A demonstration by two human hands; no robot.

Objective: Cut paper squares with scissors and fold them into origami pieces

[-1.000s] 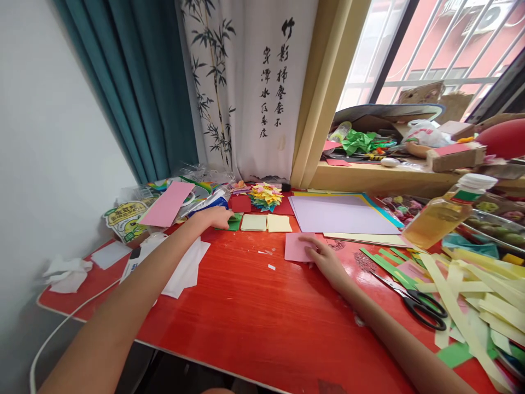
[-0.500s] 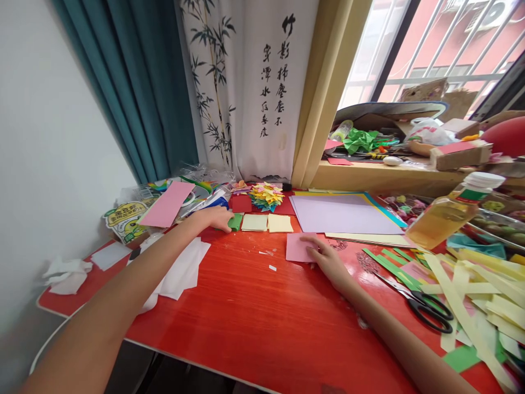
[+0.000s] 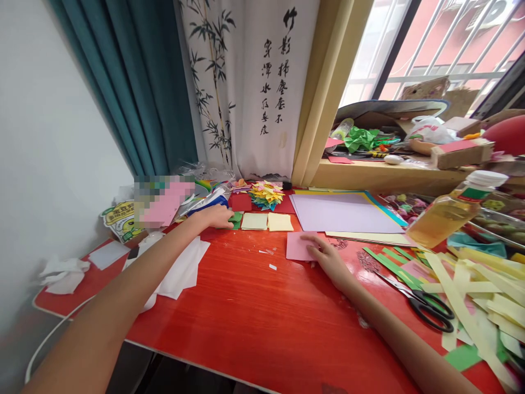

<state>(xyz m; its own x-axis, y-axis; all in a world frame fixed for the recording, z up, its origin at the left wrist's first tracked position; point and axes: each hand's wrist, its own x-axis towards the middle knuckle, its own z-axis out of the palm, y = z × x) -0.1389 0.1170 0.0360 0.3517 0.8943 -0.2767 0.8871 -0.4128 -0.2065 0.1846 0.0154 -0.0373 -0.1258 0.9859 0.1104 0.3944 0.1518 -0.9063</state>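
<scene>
Pink, roughly rectangular paper piece lying flat, right side being partly covered. Small green paper piece lying left of pink piece and farther back, well apart, left part being hidden.

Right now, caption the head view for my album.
Left hand at green paper, right hand on a pink square.

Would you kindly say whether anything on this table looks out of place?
Cut paper strips sprawl in a jumble beside the scissors, unlike the neatly lined paper squares; small white scraps lie loose near the pink paper under the right hand.
</scene>
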